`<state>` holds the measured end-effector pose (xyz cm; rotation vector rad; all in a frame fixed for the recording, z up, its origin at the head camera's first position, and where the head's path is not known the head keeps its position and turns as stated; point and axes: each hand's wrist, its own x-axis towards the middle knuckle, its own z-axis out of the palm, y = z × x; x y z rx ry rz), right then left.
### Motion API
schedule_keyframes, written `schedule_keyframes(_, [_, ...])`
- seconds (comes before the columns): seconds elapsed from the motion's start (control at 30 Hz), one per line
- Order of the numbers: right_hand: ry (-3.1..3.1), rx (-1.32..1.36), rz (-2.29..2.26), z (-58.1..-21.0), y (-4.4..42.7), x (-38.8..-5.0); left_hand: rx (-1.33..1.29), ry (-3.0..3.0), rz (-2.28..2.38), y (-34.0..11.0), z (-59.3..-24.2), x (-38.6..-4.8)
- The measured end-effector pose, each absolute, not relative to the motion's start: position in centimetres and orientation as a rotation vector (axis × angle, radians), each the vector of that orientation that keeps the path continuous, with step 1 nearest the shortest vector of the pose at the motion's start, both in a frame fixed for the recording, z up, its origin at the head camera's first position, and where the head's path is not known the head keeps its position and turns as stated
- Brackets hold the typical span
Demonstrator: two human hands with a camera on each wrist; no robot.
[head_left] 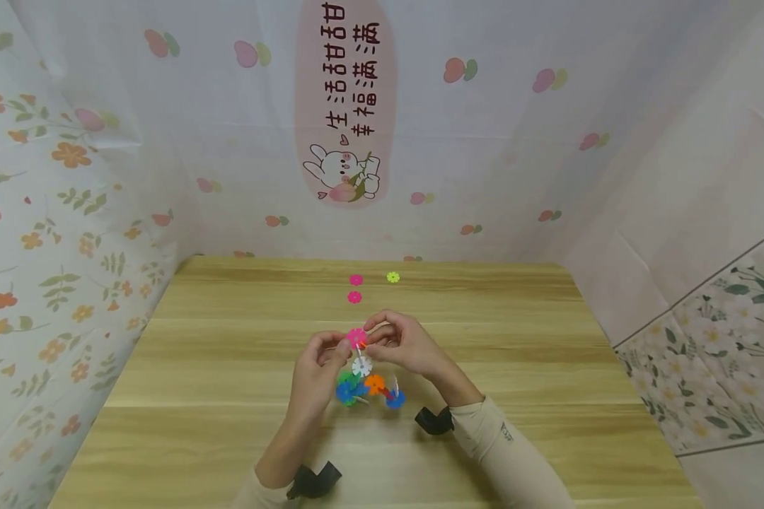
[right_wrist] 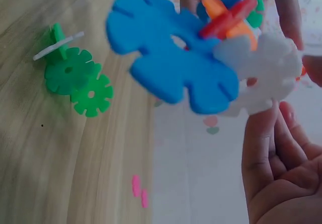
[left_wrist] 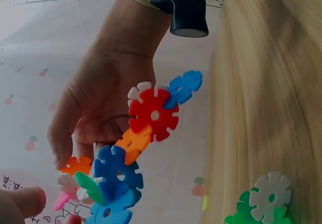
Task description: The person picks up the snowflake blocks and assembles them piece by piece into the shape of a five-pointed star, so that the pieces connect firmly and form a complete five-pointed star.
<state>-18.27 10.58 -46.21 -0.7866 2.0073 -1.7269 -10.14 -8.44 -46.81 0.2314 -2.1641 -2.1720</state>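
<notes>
Both hands hold up a joined chain of plastic snowflake discs. My left hand (head_left: 315, 371) pinches the pink snowflake disc (head_left: 356, 337) at its top. My right hand (head_left: 410, 346) pinches the orange snowflake disc (left_wrist: 77, 164) right beside the pink one. Below them hang a white disc (head_left: 361, 366), blue discs (left_wrist: 118, 173), another orange disc (head_left: 374, 384) and a red disc (left_wrist: 154, 114). A blue disc (right_wrist: 171, 53) forms the chain's end, close to the right wrist camera. Where the pink and orange discs meet is partly covered by fingers.
On the wooden table (head_left: 229, 424) stands a separate cluster of green discs (right_wrist: 69, 72) with a white one. Two loose pink discs (head_left: 355, 288) and a yellow-green disc (head_left: 392, 277) lie toward the back edge. Patterned cloth (head_left: 484, 141) closes off the back and sides.
</notes>
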Motion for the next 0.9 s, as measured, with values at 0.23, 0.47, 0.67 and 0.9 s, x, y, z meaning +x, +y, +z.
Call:
schedule_keyframes(0.23, [1.978,-0.832,-1.600,-46.2,9.9,-18.4,0.200,-2.238,-2.154,-8.6,-47.1,-10.2])
schedule_keyframes(0.47, [2.003,-0.811,-1.647,-46.8,9.9,-21.1,0.267,-2.150,-2.197,-8.9,-47.2,-10.4])
schedule_keyframes(0.67, [2.186,-0.391,-1.938,-49.4,10.6,-27.3,0.289,-2.121,-2.200,-9.5,-46.8,-10.4])
schedule_keyframes(0.9, [2.131,0.110,-2.126,-52.8,11.3,-31.3,0.319,-2.151,-2.204,-9.8,-47.4,-9.8])
